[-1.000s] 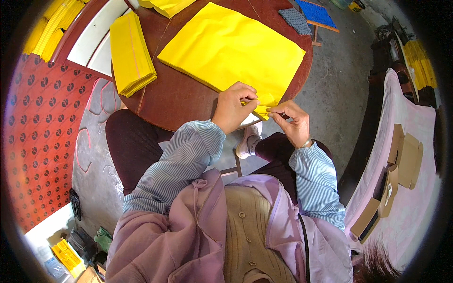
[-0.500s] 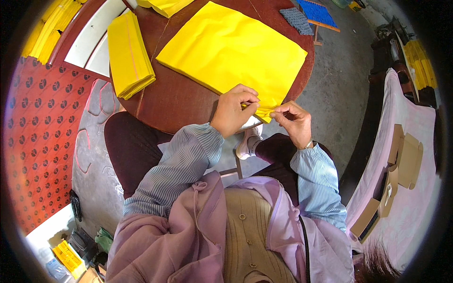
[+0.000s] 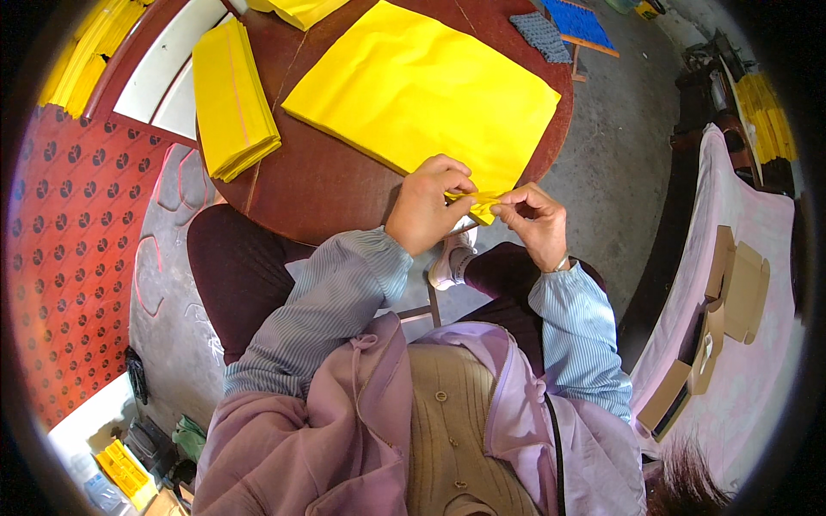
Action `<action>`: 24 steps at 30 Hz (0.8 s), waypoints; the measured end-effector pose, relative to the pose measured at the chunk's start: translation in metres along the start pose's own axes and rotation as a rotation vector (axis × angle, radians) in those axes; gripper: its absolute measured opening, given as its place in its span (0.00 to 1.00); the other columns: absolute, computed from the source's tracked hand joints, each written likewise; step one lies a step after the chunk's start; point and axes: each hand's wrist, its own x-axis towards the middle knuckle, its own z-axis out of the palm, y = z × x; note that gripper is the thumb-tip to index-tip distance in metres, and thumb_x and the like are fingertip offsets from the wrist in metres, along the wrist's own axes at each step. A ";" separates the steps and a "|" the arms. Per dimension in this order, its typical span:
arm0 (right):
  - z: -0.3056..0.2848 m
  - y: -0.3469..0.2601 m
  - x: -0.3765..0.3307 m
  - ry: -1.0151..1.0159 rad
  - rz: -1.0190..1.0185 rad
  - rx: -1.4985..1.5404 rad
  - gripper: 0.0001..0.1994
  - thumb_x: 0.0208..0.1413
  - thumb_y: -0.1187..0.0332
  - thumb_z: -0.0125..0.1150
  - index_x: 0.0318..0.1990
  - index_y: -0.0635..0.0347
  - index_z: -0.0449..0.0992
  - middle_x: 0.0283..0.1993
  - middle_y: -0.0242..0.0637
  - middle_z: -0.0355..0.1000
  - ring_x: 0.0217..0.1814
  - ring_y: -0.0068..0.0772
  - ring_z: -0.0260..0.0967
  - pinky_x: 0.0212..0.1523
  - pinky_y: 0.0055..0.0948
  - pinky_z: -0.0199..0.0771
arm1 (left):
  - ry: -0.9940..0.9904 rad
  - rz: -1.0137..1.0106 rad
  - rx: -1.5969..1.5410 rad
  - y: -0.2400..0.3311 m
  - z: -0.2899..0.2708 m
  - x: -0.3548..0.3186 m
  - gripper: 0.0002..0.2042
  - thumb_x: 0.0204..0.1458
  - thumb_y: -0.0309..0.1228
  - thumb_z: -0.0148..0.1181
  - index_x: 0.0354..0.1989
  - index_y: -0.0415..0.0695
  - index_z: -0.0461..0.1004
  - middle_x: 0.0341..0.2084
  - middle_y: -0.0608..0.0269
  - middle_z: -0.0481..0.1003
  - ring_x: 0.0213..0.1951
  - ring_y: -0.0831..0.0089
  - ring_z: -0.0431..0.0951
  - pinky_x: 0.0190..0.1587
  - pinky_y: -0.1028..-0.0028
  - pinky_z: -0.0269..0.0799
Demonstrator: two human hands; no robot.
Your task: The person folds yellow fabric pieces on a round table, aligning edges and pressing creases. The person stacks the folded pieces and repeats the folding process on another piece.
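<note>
Left hand (image 3: 428,202) and right hand (image 3: 537,225) pinch the crumpled corner (image 3: 485,212) of a flat, bright-yellow, cloth-like rectangle (image 3: 426,95); its rest, ahead of them, lies ungathered; to their left, a narrow, layered yellow bundle (image 3: 231,103) is already stacked

Bright indoor shot, good exposure mid-frame, heavy fisheye at the rim.
Yellow stack (image 3: 430,86) runs near saturation, surface texture mostly washed out. Left hand (image 3: 428,206) and right hand (image 3: 538,225) read reasonably sharp. Right sleeve (image 3: 575,322) brighter than left sleeve (image 3: 314,297); source probably off to the right, can't confirm. Dark trousers (image 3: 241,279) lose detail in shadow. Pale patch (image 3: 93,411) lower left blows out white. Red patterned sheet (image 3: 77,249) and pink cloth (image 3: 731,378) bow along their edges; corners vignette to black.
</note>
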 end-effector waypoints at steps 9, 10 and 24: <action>0.002 -0.002 -0.003 0.041 -0.126 -0.098 0.11 0.55 0.77 0.76 0.41 0.59 0.78 0.36 0.28 0.76 0.37 0.19 0.77 0.37 0.22 0.79 | 0.053 -0.057 -0.052 0.003 0.002 0.002 0.06 0.52 0.22 0.71 0.36 0.35 0.83 0.44 0.52 0.81 0.41 0.64 0.86 0.47 0.72 0.82; 0.002 -0.004 -0.003 0.036 -0.139 -0.102 0.11 0.55 0.77 0.76 0.41 0.60 0.79 0.36 0.28 0.76 0.37 0.20 0.77 0.38 0.23 0.79 | 0.053 -0.064 -0.058 0.003 0.002 0.002 0.06 0.52 0.22 0.71 0.36 0.35 0.83 0.44 0.52 0.81 0.41 0.65 0.86 0.46 0.72 0.82; 0.000 -0.008 -0.003 0.024 -0.127 -0.165 0.06 0.55 0.75 0.76 0.40 0.63 0.86 0.36 0.33 0.81 0.36 0.23 0.78 0.38 0.24 0.78 | 0.042 -0.087 -0.061 0.004 0.001 0.002 0.06 0.53 0.22 0.71 0.37 0.35 0.83 0.45 0.53 0.81 0.42 0.66 0.86 0.47 0.73 0.82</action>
